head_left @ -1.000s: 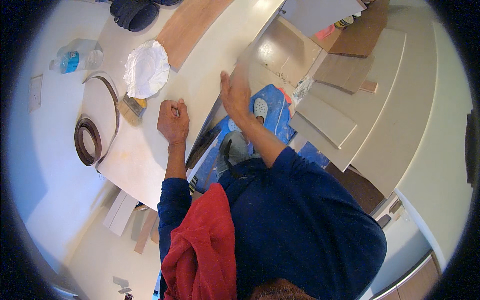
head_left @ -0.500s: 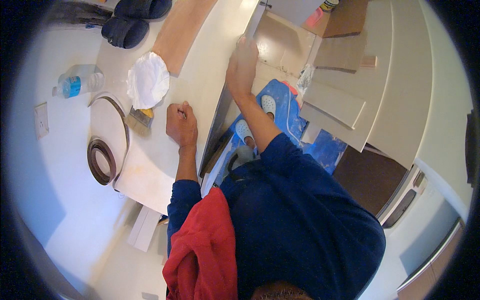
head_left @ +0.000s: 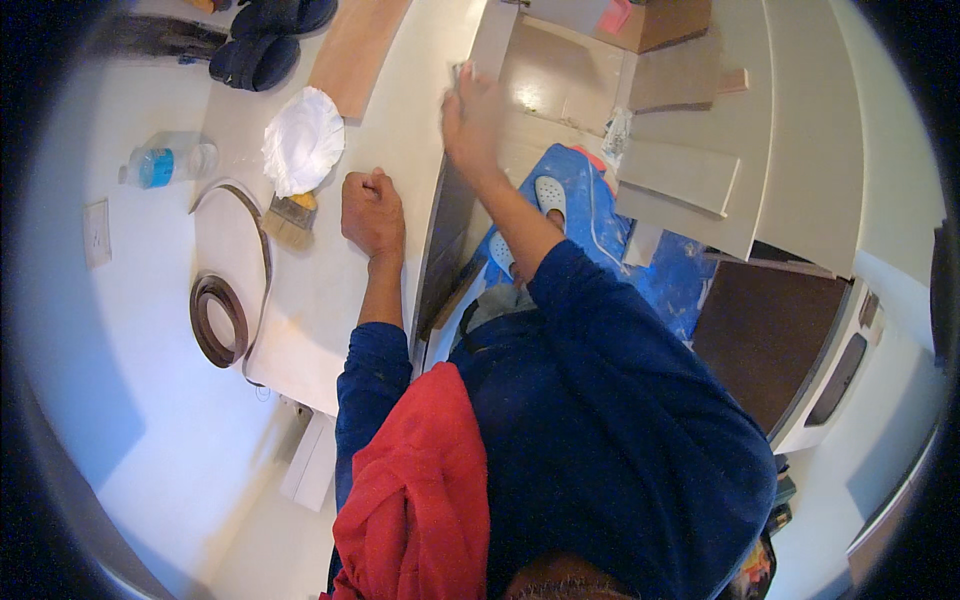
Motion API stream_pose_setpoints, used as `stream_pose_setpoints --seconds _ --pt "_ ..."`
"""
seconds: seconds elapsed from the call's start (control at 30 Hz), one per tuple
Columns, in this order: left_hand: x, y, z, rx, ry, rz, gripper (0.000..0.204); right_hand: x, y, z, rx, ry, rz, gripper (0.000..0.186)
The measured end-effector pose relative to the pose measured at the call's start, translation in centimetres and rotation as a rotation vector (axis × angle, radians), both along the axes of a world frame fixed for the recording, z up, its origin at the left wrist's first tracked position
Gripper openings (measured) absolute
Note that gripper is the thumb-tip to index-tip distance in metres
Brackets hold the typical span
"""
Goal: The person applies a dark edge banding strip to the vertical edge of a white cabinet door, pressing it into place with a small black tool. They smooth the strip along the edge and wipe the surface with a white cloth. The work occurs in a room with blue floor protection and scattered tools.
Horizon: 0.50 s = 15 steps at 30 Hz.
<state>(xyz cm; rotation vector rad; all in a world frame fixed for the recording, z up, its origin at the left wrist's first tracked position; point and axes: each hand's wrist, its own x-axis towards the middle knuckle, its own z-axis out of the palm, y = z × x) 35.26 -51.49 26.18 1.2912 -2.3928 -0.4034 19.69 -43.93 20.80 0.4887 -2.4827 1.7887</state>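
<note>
My left hand (head_left: 374, 214) is closed in a fist and rests on a long pale board (head_left: 300, 335). Whatever it may hold is hidden inside the fingers. Farther along, my right hand (head_left: 472, 125) is at the board's right edge, slightly smeared by motion. Its fingers are bent around a small greyish thing (head_left: 459, 72), too small to name. Beside my left fist lies a paintbrush (head_left: 290, 220) with pale bristles and a yellow part, partly under a crumpled white bowl-shaped liner (head_left: 303, 140). A coil of dark brown edging strip (head_left: 218, 320) lies at the board's left side.
A plastic bottle (head_left: 165, 166) lies by the left wall. Black sandals (head_left: 255, 62) and a brown wood strip (head_left: 360, 55) are at the far end. On the right are loose pale panels (head_left: 680, 175), a blue floor sheet (head_left: 590, 210) and a dark brown panel (head_left: 765, 335).
My right hand has shifted slightly left along the board's edge, and the small thing at its fingertips now shows. The left fist stays on the board. The whole view has shifted a little.
</note>
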Motion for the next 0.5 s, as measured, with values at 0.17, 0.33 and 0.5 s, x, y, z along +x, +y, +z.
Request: stream_pose_setpoints --seconds 0.17,0.33,0.5 --pt "-0.3 0.1 0.1 0.001 0.003 -0.003 0.026 10.0 2.6 0.8 -0.013 0.035 0.098 0.067" --pt "-0.4 0.2 0.2 0.025 -0.031 0.004 0.026 12.9 2.6 1.1 -0.029 -0.068 0.089 0.068" --pt "-0.4 0.1 0.2 0.008 0.005 -0.033 0.027 3.6 -0.2 0.0 -0.062 -0.006 0.012 0.063"
